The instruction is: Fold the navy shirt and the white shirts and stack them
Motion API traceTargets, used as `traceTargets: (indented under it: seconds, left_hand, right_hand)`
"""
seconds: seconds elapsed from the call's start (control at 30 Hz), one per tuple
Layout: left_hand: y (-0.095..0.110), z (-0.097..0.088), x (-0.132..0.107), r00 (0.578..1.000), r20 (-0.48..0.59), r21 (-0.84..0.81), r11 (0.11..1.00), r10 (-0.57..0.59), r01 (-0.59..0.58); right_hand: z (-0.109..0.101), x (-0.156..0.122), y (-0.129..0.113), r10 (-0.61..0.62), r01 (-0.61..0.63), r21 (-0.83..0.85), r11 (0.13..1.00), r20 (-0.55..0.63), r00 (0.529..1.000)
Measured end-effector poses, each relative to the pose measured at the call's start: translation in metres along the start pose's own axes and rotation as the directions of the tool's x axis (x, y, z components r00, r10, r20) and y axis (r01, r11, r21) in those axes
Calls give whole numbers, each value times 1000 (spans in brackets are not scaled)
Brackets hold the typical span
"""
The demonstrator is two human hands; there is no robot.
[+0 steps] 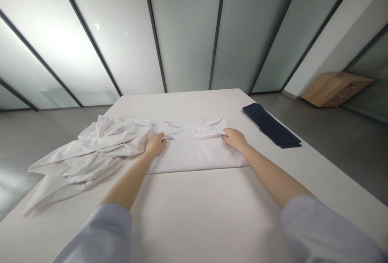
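Observation:
A white cloth garment (194, 156) lies on the white table (182, 103) in front of me, its middle part folded flat into a band. Its loose remainder (91, 150) spreads in crumpled folds to the left, hanging over the table's left edge. My left hand (155, 145) pinches the upper folded edge of the garment at the band's left end. My right hand (235, 139) grips the same edge at the right end. A folded navy cloth (271, 125) lies on the table to the right, beyond my right hand.
The table's far and side edges drop to a grey floor (333, 146). Frosted glass panels with dark frames (184, 32) stand behind it. A low wooden cabinet (336, 89) sits at the far right. Pale blue sleeves cover my forearms.

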State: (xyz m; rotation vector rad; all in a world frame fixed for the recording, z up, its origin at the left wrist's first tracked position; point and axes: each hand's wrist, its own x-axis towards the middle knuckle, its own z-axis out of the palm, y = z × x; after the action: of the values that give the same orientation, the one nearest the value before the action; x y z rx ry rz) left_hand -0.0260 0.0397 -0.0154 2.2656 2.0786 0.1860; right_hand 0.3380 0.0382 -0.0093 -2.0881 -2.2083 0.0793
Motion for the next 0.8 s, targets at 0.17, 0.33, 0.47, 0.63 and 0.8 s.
traceTargets:
  seconds: [0.17, 0.33, 0.47, 0.63, 0.8]
  left_hand:
    - [-16, -7, -3, 999, -33, -62, 998, 18, -20]
    - [-27, -28, 6, 991, -129, -195, 981, -35, 9]
    - [-23, -47, 27, 985, -167, -235, 972, -43, 3]
    - [-12, -61, 60, 981, -155, -116, 988, -120, 103]
    - [-5, -50, 82, 974, -129, 10, 982, -184, 186]
  right_hand:
    - [-2, -9, 17, -20, 18, -19, 1000, -69, 997]
    - [-21, -3, 35, 28, -31, -10, 999, -216, 976]
    - [-42, 16, 39, 67, -56, 44, 997, -311, 948]
    - [-53, 56, 36, 105, -93, 51, 994, -310, 945]
    - [-36, 91, 34, 120, -113, 43, 993, -241, 963]
